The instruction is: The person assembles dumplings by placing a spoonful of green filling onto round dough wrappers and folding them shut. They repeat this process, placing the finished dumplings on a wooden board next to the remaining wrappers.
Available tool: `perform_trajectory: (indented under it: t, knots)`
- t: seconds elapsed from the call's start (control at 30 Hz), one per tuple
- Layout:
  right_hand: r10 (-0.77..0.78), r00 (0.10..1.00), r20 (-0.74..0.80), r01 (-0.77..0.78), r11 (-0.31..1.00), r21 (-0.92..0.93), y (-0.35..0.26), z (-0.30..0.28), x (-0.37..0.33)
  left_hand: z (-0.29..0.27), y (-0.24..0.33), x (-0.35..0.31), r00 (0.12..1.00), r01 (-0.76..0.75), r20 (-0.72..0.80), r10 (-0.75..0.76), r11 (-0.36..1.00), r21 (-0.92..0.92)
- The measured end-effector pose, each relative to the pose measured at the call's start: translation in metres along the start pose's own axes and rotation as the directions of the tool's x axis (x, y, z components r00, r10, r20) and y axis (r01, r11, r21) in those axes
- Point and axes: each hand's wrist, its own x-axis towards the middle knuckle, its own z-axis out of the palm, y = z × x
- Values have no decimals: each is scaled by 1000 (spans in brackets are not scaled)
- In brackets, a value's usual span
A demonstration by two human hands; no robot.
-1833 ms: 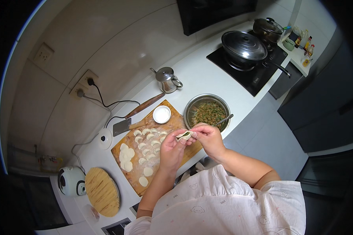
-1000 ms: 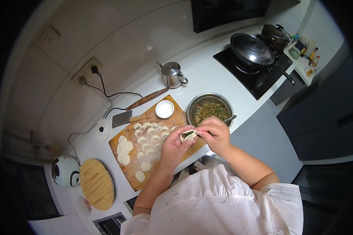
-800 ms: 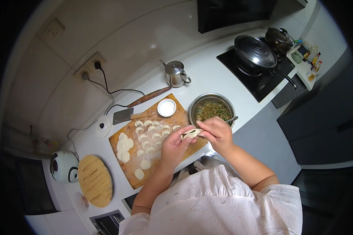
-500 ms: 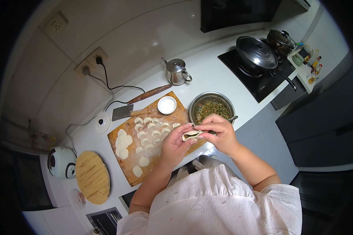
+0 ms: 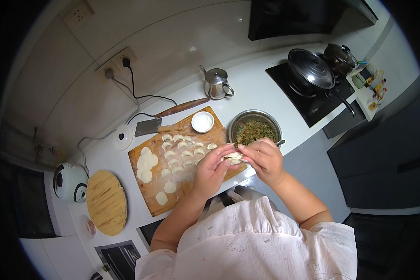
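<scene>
Dumpling (image 5: 234, 157) is up in the air between both hands, over the board's near right end, just below the filling bowl (image 5: 266, 116). Left hand (image 5: 210, 170) cradles one end, fingers curled in and pinching the dough; right hand (image 5: 266, 161) pinches the other end, thumb against fingertips. Two-sided hold probably keeps the soft wrapper from sagging while the edge gets pressed. Can't tell how much seam is shut; fingers cover it.

Filling bowl sits just off the cutting board (image 5: 150, 205), right-hand side, likely for short scooping; its handled utensil pokes out past the right hand. Finished dumplings (image 5: 186, 154) stand apart in rows on floury wood, presumably against sticking. Round wrappers (image 5: 145, 165) overlap in a pile at left, two more lie loose nearby. White dish (image 5: 201, 131) of white powder, maybe flour, is on the board's far corner. Cleaver (image 5: 148, 127) and rolling pin (image 5: 182, 107) lie out beyond, seemingly parked clear of the work.
</scene>
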Motion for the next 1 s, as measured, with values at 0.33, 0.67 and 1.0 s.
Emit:
perform_trajectory:
  t: [0.33, 0.67, 1.0]
  knots:
    - [105, 985, 140, -123, 984, 127, -4, -4, 6, 5, 5, -6, 1000, -13, 18, 11, 989, 150]
    - [-27, 993, 114, 29, 999, -21, -8, -1, 9, 5, 10, -6, 999, -18, -23, 25, 959, 282]
    - [119, 972, 204, -165, 960, 225, -2, 1, 15, 6, 31, -3, 993, -111, 57, 99, 723, 682]
